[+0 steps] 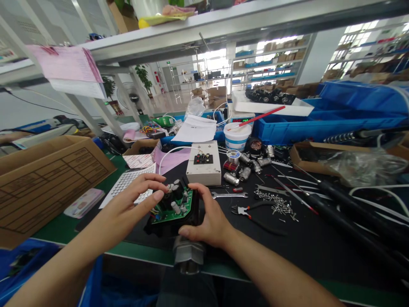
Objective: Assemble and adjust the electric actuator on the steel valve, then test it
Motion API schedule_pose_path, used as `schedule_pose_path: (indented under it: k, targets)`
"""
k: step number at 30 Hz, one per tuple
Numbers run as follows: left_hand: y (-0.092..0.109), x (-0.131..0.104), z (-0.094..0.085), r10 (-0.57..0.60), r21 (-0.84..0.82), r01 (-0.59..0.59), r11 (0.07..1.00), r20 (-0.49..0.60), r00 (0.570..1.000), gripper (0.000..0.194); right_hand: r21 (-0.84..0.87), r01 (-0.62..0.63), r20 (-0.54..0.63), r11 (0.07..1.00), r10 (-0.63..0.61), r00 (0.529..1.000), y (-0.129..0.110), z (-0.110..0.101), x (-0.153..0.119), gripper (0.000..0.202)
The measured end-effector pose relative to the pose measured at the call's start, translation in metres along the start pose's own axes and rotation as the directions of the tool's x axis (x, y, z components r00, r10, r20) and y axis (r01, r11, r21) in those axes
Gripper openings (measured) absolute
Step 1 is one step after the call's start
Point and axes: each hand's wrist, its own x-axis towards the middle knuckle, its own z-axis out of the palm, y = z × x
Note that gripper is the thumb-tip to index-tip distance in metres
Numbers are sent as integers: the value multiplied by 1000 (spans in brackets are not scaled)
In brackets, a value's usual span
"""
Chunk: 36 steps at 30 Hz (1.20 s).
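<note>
A green circuit board with grey capacitors sits in a black housing on top of a grey metal motor body at the near edge of the black mat. My left hand rests on the board's left side, fingers spread over the components. My right hand grips the housing's right side, thumb under the front edge.
A white test box stands just behind the board. A wrench, pliers, loose screws and small capacitors lie to the right. A cardboard box is at left; blue bins stand behind.
</note>
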Motion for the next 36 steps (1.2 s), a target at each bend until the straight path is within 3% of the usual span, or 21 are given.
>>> schedule_pose_path:
  k: [19,26,31,36]
  targets:
    - [10,2,1,10,-15,-10,1000,-16,1000,32,43,25,-9,999,-25,1000,9,-1,-2,82]
    - [5,1,4,55,31,-59,998,104,993,28,46,18,-12,999,-18,1000,10,1,-1,83]
    - [4,7,9,100,95,-109,990,94,991,27,64,25,-11,998,-24,1000,11,-1,-2,82]
    - [12,14,11,100,55,-105,993,96,990,23,73,23,-11,997,-22,1000,11,-3,-3,80]
